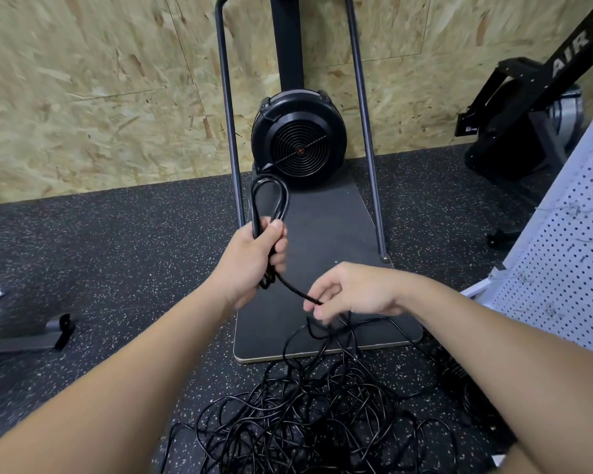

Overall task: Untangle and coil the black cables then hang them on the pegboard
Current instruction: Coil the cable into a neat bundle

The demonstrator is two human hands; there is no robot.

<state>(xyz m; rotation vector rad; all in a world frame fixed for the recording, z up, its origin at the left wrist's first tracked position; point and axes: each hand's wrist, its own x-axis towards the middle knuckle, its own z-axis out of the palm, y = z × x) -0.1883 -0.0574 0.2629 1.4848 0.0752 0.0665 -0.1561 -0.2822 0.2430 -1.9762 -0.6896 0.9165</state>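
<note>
My left hand (254, 258) clamps the coil (269, 203) so loops stay, while my right hand (353, 292) pinches the cable (297, 290) to feed slack.

A black cable loop (269, 203) stands upright above the left hand (250, 265), its tail running right into the right hand (353, 292). The tangled black cables (308, 415) lie heaped on the near floor, and the white pegboard (562, 254) leans at right.

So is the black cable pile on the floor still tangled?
Mostly tangled: the black cable pile sprawls in crossing loops on the speckled floor. Only the few loops gripped in the left hand are coiled.
</note>
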